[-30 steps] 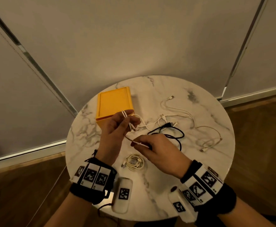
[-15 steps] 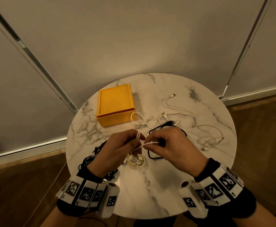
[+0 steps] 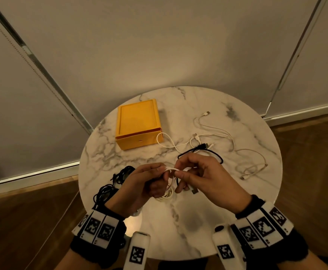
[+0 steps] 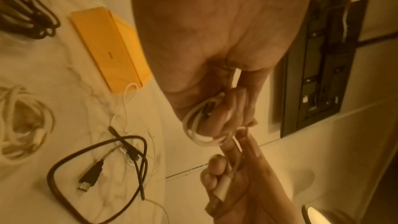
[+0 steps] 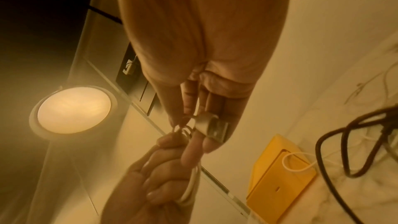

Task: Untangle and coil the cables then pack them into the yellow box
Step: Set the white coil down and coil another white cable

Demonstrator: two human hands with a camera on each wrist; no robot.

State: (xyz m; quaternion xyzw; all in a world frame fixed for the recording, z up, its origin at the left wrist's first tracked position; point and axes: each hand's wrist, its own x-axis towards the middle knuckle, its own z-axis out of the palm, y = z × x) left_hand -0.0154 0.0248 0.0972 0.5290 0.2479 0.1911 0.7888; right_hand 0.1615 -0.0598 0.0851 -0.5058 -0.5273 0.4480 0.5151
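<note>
Above the bench (image 3: pixel 208 221), my left hand (image 3: pixel 139 184) grips a coiled white cable (image 4: pixel 198 125); my right hand (image 3: pixel 204 176) pinches its USB end (image 5: pixel 215 128), the shut yellow box (image 3: pixel 137 123) beyond.

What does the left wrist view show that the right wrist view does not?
Only the left wrist view shows the coiled white cable lying on the marble table, the bundled black cables, and the black cable's USB plug.

Only the right wrist view shows the round glowing lamp and the metal face of the white cable's USB plug in the right hand.

Both show the closed yellow box, the loose black cable loop, and the left hand gripping the white cable loops.
</note>
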